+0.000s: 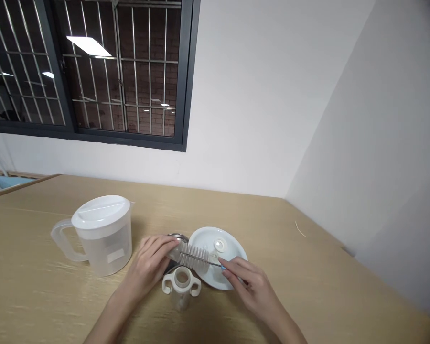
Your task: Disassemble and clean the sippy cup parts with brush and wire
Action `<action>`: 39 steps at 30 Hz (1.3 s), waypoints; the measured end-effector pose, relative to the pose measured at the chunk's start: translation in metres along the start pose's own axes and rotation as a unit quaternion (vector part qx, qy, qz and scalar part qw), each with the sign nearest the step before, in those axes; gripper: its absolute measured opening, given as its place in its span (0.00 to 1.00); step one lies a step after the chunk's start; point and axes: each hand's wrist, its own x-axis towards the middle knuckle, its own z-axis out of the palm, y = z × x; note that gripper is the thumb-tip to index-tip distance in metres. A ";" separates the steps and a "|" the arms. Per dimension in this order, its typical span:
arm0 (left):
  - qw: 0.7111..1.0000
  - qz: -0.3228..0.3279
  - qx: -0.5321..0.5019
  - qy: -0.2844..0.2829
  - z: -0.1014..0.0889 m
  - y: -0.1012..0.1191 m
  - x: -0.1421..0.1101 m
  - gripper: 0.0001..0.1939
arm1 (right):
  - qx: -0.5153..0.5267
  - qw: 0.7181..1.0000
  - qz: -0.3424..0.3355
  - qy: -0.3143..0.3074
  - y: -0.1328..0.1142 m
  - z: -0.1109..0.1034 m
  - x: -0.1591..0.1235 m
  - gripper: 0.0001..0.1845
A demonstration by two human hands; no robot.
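My right hand pinches the blue-ended handle of a bottle brush with white bristles. The brush points left, its tip at a clear, cup-shaped piece that my left hand is closed on. How far the bristles reach inside cannot be made out. Just below stands an uncapped baby bottle with two cream handles, upright on the table. Behind the brush lies a white plate bearing a white round bottle part. A metal bowl shows partly behind my left hand.
A lidded, translucent pitcher stands left of my left hand, its handle facing left. A thin pale strand lies on the wooden table at the right. White walls and a barred window are behind.
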 end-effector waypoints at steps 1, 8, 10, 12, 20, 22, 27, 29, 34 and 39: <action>1.000 -0.003 0.003 0.000 -0.001 -0.001 0.000 0.19 | -0.002 1.000 -0.005 0.006 0.001 -0.002 0.000 0.19; 1.000 -0.007 0.003 0.011 0.002 0.000 0.000 0.19 | -0.041 0.996 -0.060 0.056 0.003 -0.002 0.002 0.20; 1.000 -0.011 0.000 0.009 0.003 0.000 0.000 0.19 | -0.045 0.995 -0.068 0.064 0.002 0.000 0.003 0.20; 1.000 -0.015 0.006 0.006 0.000 -0.001 0.000 0.18 | -0.049 0.994 -0.070 0.074 0.000 0.000 0.004 0.19; 1.000 -0.013 0.008 0.015 -0.004 0.000 0.002 0.18 | -0.040 0.992 -0.068 0.101 -0.003 -0.002 0.005 0.15; 1.000 -0.008 0.002 0.014 -0.003 0.002 0.002 0.18 | -0.029 0.993 -0.063 0.090 -0.004 0.000 0.004 0.14; 1.000 -0.004 0.027 0.007 -0.006 -0.002 0.002 0.17 | -0.018 0.996 -0.040 0.078 -0.004 -0.001 0.003 0.14; 0.999 -0.003 0.038 0.015 -0.005 -0.004 0.001 0.17 | -0.016 0.997 -0.025 0.077 -0.004 -0.003 0.002 0.13; 1.000 0.003 0.014 0.006 0.002 0.001 0.000 0.19 | -0.023 0.997 -0.012 0.069 -0.003 -0.002 0.003 0.11; 1.000 -0.005 -0.003 0.003 0.002 0.001 0.001 0.18 | -0.040 0.996 -0.034 0.075 -0.003 0.000 0.004 0.11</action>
